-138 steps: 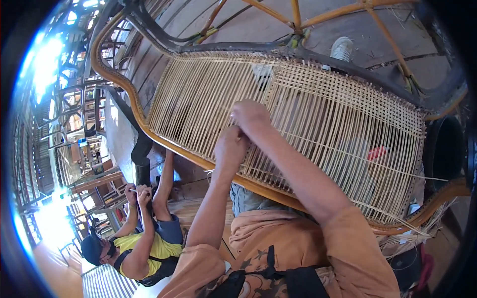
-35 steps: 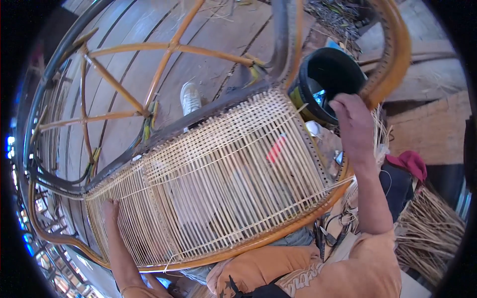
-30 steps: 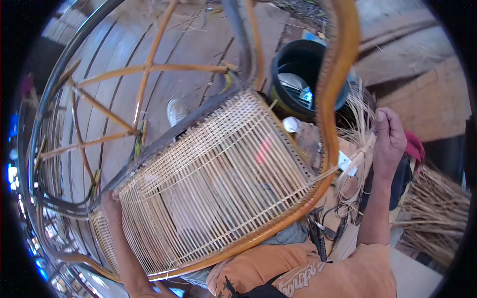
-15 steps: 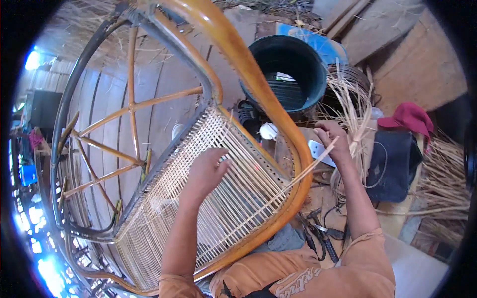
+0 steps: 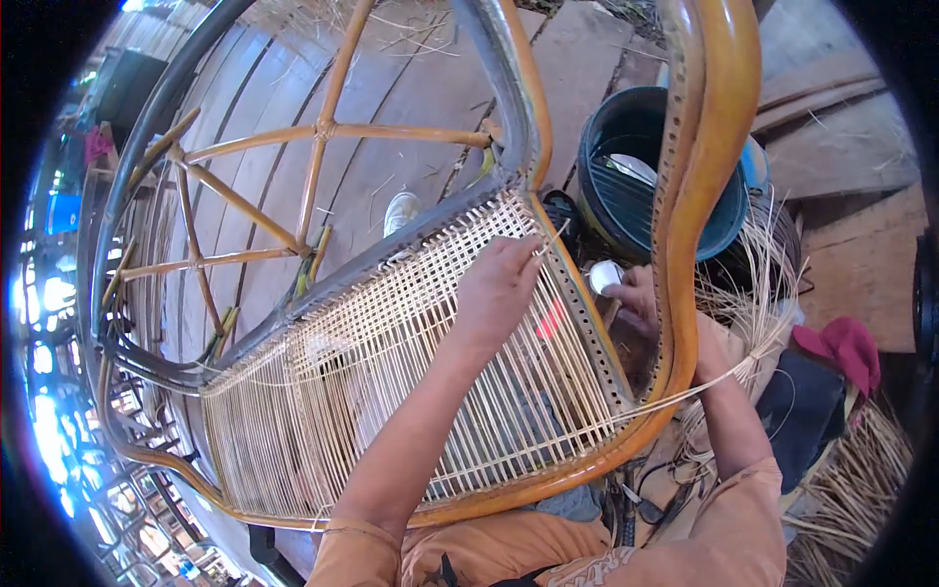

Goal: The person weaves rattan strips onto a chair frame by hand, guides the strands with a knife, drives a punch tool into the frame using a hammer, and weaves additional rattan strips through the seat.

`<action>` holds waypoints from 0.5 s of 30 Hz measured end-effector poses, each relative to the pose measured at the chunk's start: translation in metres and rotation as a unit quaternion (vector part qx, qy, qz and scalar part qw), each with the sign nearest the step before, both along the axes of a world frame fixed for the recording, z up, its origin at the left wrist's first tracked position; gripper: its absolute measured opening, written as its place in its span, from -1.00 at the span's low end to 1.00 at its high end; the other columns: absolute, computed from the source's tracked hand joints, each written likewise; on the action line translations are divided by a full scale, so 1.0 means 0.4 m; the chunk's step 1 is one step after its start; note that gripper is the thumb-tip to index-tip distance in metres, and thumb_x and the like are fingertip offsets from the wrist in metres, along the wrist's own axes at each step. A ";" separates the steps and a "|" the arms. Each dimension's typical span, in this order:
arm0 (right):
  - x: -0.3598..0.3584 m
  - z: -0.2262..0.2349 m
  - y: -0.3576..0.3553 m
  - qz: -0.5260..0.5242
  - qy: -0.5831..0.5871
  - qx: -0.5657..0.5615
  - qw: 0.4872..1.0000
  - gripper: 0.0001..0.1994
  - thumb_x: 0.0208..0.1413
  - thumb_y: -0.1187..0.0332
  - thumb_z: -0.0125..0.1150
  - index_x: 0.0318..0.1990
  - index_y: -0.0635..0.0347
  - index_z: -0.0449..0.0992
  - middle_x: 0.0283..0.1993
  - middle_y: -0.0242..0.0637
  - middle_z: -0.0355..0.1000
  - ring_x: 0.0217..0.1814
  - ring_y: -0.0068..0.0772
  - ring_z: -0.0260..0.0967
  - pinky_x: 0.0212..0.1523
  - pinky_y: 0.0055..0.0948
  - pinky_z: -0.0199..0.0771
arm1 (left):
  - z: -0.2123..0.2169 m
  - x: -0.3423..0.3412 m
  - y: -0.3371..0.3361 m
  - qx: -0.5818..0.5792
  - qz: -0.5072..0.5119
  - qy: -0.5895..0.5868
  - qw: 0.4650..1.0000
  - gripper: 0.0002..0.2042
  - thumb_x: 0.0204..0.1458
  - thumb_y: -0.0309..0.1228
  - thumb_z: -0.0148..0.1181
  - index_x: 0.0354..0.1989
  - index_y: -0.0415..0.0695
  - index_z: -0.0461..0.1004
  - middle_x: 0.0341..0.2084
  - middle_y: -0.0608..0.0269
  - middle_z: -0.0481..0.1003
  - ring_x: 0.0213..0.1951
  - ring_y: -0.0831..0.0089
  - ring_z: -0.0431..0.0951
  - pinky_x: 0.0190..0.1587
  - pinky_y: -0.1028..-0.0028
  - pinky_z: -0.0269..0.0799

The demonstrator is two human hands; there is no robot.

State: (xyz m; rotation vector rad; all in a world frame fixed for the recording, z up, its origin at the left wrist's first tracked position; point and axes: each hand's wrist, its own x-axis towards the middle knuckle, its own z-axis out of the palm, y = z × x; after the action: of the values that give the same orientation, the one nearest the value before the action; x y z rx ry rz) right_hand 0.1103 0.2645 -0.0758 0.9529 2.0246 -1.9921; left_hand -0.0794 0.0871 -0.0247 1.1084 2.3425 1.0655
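Note:
A rattan chair frame [image 5: 548, 487] of glossy orange-brown cane lies across my lap, with a woven cane panel [image 5: 460, 382] strung inside it. The weave is a tight lattice along the far edge and mostly parallel strands on the near side. At the panel's far right corner my left hand [image 5: 497, 293] is closed, its fingertips pinching a thin cane strand [image 5: 559, 235]. My right hand [image 5: 641, 296] is beyond the perforated side rail, its wrist partly hidden by the curved arm. Its fingers are curled beside a white round object [image 5: 604, 276]; what they hold is unclear.
A dark green bucket [image 5: 729, 220] stands behind the curved arm. Loose cane strands [image 5: 768, 293] hang at the right, near a dark bag [image 5: 797, 406] and a red cap [image 5: 841, 352]. Tools [image 5: 650, 509] lie by my right elbow. Wooden planks [image 5: 391, 88] form the floor.
My left hand has moved to the panel's far right corner and closed on a strand. My right hand has come inward beyond the side rail. The view has shifted, with the chair appearing farther right.

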 end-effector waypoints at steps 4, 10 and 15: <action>0.004 -0.028 -0.028 0.102 0.114 0.302 0.941 -0.93 0.06 0.48 0.18 -0.30 0.25 0.49 -0.53 -0.38 0.29 -0.47 -0.48 0.23 -0.41 -0.49 0.27 | -0.004 0.028 0.064 -0.021 0.021 0.080 0.996 -0.79 0.00 -0.40 0.20 -0.17 -0.12 0.52 -0.40 0.11 0.45 -0.32 0.16 0.52 -0.26 0.33 0.43; 0.039 -0.139 -0.006 -0.146 0.224 0.040 0.963 -0.86 0.10 0.48 0.15 -0.18 0.28 0.46 -0.30 -0.36 0.45 -0.28 -0.53 0.37 -0.23 -0.53 0.39 | -0.035 0.056 0.078 0.001 0.056 0.080 0.995 -0.87 -0.03 -0.39 0.18 -0.29 -0.07 0.49 -0.41 0.16 0.42 -0.33 0.19 0.49 -0.31 0.27 0.42; 0.038 -0.117 -0.003 -0.233 0.177 -0.105 0.951 -0.83 0.13 0.51 0.14 -0.13 0.38 0.47 -0.23 -0.33 0.46 -0.25 -0.58 0.40 -0.24 -0.62 0.40 | -0.057 0.066 0.082 0.001 0.099 0.053 0.994 -0.88 -0.03 -0.37 0.19 -0.31 -0.06 0.49 -0.42 0.19 0.42 -0.36 0.17 0.50 -0.32 0.27 0.42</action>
State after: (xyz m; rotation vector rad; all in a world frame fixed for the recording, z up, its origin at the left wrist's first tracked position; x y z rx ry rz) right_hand 0.1255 0.2631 -0.1227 1.1783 1.8053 -2.7394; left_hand -0.0531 0.1198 -0.0475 0.9725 2.5795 1.1000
